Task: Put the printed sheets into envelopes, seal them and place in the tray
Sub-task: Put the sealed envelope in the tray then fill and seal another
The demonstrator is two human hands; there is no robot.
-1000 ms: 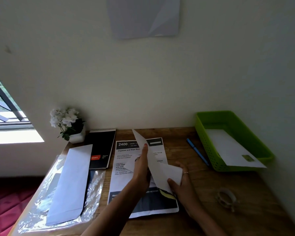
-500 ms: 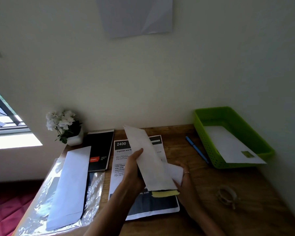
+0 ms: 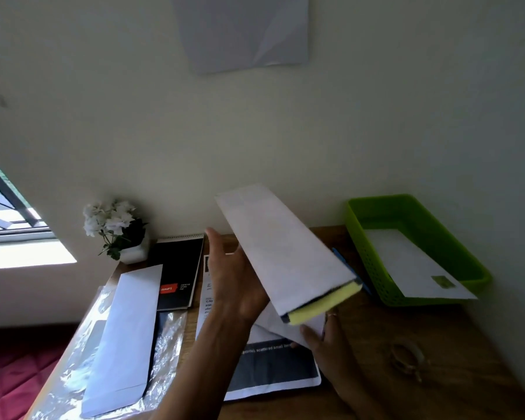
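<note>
envelope, yellow strip at its open end, is held tilted above the counter in the left hand; a folded sheet is apparently pinched by the right hand beneath, near the green tray.

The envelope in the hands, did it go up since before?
Yes. The envelope rose and swung right, toward the green tray; earlier it sat low over the printed sheet.

Bare forearms, sleeveless in view; a ring on the right hand.
</note>
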